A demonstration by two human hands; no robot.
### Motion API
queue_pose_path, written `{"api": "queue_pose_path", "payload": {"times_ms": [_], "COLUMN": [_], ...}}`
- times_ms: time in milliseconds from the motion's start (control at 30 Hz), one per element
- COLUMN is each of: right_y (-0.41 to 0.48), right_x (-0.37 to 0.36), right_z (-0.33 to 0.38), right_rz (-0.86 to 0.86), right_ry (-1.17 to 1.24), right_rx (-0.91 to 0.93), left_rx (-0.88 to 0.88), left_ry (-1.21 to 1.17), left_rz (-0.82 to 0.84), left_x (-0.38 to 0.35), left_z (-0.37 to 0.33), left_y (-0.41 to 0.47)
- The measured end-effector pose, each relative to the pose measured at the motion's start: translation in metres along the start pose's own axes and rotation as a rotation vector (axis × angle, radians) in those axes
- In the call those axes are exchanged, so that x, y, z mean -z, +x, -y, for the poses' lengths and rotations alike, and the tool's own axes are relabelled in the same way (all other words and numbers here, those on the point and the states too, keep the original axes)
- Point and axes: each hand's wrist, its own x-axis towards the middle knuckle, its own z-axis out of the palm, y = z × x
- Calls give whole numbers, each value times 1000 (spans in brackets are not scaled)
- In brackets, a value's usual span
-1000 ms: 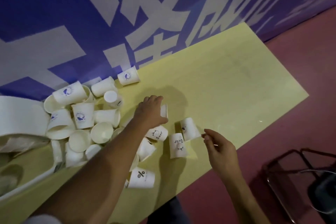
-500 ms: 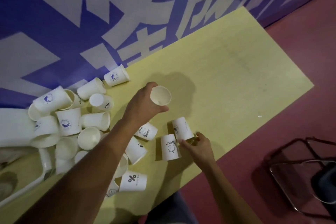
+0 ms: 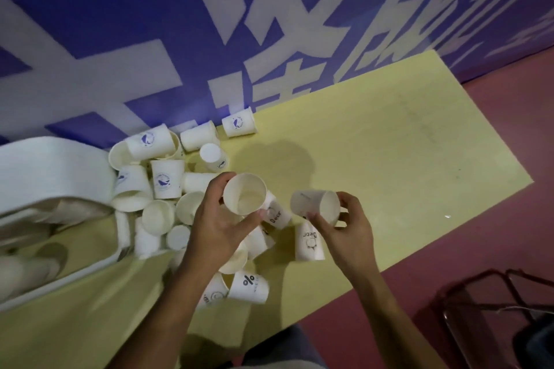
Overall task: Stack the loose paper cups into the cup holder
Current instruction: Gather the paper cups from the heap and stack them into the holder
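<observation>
Cups lie scattered in a loose pile [image 3: 168, 186] on the yellow table [image 3: 389, 144], which serves as the landmark in the head view. The pile sits on the table's left part, against the purple wall with white lettering [image 3: 209, 24] behind the table's far edge. Above the table's near middle the left hand [image 3: 223, 225] is clamped around one plain cup [image 3: 245, 194], thumb and fingers on its wall, its open mouth turned up toward the camera. Just beside it, still over the table and closer to the near edge, the right hand [image 3: 341, 228] grips a second cup [image 3: 314, 206], tilted on its side with its mouth facing right; the two held cups are near each other but apart. Under the hands, on the table, stand a cup printed "Bear" [image 3: 309, 241] and a cup with a percent sign [image 3: 248, 286], the latter at the near edge. A white curved container [image 3: 51, 171] rests on the table's far left end; whether it is the cup holder I cannot tell. A dark metal chair [image 3: 494, 308] stands on the red floor to the right of the table.
</observation>
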Motion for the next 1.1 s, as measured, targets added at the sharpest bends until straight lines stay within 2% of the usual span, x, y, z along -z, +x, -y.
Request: {"api": "queue_pose_path", "payload": {"times_ms": [167, 267, 467, 600, 767, 967, 1100], "right_y": [-43, -74, -146, -178, -198, -203, -201], "right_x": [-57, -110, -216, -264, -294, -304, -316], "right_z": [74, 99, 122, 130, 130, 134, 140], "right_rz": [114, 191, 317, 339, 323, 332, 340], "right_ry": [-45, -83, -55, -61, -90, -101, -131], "right_rx": [272, 349, 410, 385, 365, 419, 442], "left_rx": [-14, 6, 14, 33, 99, 134, 226], "left_ry": [-32, -29, 37, 60, 97, 132, 260], "left_rz": [-129, -218, -397, -526, -540, -504, -463], "left_x": [86, 145, 258, 308, 338, 342, 340], "left_z": [20, 38, 90, 124, 157, 186, 203], "left_y": [-43, -71, -123, -133, -122, -104, -93]}}
